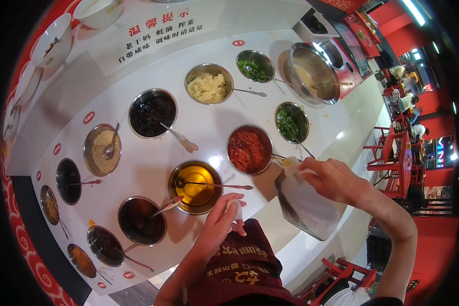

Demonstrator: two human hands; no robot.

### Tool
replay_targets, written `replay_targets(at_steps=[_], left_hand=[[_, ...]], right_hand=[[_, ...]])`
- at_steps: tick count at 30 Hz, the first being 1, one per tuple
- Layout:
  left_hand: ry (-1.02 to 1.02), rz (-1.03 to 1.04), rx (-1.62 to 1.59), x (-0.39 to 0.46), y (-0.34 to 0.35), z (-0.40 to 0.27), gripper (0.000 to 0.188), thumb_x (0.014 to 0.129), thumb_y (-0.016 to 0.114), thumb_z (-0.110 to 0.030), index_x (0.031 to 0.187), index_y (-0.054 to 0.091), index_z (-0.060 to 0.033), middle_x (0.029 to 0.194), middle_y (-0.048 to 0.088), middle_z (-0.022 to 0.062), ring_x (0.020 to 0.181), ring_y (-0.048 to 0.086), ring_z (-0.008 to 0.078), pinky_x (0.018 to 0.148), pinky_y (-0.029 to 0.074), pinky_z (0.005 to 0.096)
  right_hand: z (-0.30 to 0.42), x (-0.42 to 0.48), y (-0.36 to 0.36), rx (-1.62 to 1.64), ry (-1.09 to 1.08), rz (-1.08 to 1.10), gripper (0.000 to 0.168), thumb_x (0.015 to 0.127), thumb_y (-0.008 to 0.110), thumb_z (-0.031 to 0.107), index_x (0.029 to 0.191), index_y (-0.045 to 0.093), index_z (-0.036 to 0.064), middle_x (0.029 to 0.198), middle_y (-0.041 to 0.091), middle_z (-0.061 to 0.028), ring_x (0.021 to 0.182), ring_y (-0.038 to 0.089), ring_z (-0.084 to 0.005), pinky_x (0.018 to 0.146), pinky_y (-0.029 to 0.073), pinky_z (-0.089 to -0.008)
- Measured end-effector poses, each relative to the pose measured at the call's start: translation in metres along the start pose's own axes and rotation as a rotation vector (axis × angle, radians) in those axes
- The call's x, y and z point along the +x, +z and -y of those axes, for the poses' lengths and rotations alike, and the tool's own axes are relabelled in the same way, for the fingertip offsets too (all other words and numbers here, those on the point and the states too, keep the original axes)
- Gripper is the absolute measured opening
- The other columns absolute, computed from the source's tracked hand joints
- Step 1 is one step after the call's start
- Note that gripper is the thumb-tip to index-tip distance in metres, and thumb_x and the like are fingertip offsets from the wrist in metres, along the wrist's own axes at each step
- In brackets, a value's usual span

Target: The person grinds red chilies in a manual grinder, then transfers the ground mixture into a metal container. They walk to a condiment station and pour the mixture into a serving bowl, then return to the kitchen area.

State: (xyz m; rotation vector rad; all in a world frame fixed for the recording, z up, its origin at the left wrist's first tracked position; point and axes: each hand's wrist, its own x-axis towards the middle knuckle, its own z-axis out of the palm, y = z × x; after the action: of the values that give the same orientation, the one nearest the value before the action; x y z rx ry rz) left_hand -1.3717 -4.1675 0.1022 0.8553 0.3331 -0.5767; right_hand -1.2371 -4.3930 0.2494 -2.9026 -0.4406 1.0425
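My left hand (227,216) is in front of the steel bowl of yellow oil (195,185), its fingers curled around a small white object (234,209), possibly a cap. To the right, my right hand (327,179) grips the top of a translucent plastic container (306,208) beside its pale neck (290,163). The container is at the counter's near right edge, close to the steel bowl of chopped red chilli (248,151). Chopped green herbs fill another steel bowl (291,122) behind it. A spoon rests in the oil, its handle pointing towards the chilli bowl.
Steel bowls of mashed garlic (208,84), dark sauce (153,113) and several other condiments stand on the white counter (206,134). A large mixing bowl (311,72) with pale sauce is at the back right. Spoon handles overhang several rims. People sit at red tables far right.
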Motion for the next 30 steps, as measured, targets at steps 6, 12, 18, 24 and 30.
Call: replay_targets(at_steps=[6,12,18,24,30], left_hand=[[0.084,0.085,-0.008,0.006,-0.002,-0.001,0.041,0.099,0.048,-0.014,0.140,0.039,-0.0091,0.121,0.047,0.0115,0.102,0.056,0.0211,0.086,0.055,0.0370],[0.107,0.031,-0.008,0.034,0.016,-0.011,0.040,0.100,0.050,-0.022,0.134,0.043,-0.0030,0.108,0.054,0.0108,0.095,0.060,0.0220,0.082,0.056,0.0357],[0.123,0.199,0.073,0.055,0.049,-0.036,0.034,0.102,0.048,-0.033,0.111,0.053,-0.0011,0.091,0.057,0.0055,0.076,0.058,0.0113,0.063,0.054,0.0301],[0.316,0.214,0.498,0.027,0.067,-0.030,0.038,0.091,0.066,-0.037,0.098,0.053,-0.0025,0.078,0.060,0.0071,0.062,0.056,0.0119,0.054,0.048,0.0294],[0.504,0.138,0.816,-0.024,0.067,0.007,0.043,0.083,0.071,-0.037,0.094,0.050,-0.0006,0.080,0.060,0.0179,0.073,0.061,0.0339,0.065,0.049,0.0399]], right_hand=[[0.003,-0.032,-0.017,0.090,-0.088,-0.168,0.022,0.090,0.058,0.017,0.111,0.060,0.011,0.076,0.066,-0.0191,0.070,0.064,-0.0383,0.066,0.051,-0.0463],[0.003,-0.058,-0.017,0.136,-0.192,-0.322,0.025,0.087,0.063,0.012,0.112,0.060,0.012,0.076,0.066,-0.0174,0.065,0.065,-0.0367,0.059,0.052,-0.0434],[0.013,-0.085,0.005,0.023,-0.253,-0.368,0.029,0.085,0.063,0.012,0.114,0.060,0.014,0.068,0.064,-0.0137,0.061,0.063,-0.0347,0.056,0.051,-0.0425],[0.024,-0.103,0.034,-0.072,-0.325,-0.302,0.034,0.084,0.063,0.018,0.118,0.059,0.015,0.061,0.060,-0.0103,0.054,0.061,-0.0321,0.046,0.047,-0.0426],[0.018,-0.141,0.098,-0.090,-0.389,-0.393,0.032,0.082,0.067,0.015,0.114,0.062,0.017,0.058,0.059,-0.0076,0.050,0.059,-0.0269,0.044,0.046,-0.0396]])
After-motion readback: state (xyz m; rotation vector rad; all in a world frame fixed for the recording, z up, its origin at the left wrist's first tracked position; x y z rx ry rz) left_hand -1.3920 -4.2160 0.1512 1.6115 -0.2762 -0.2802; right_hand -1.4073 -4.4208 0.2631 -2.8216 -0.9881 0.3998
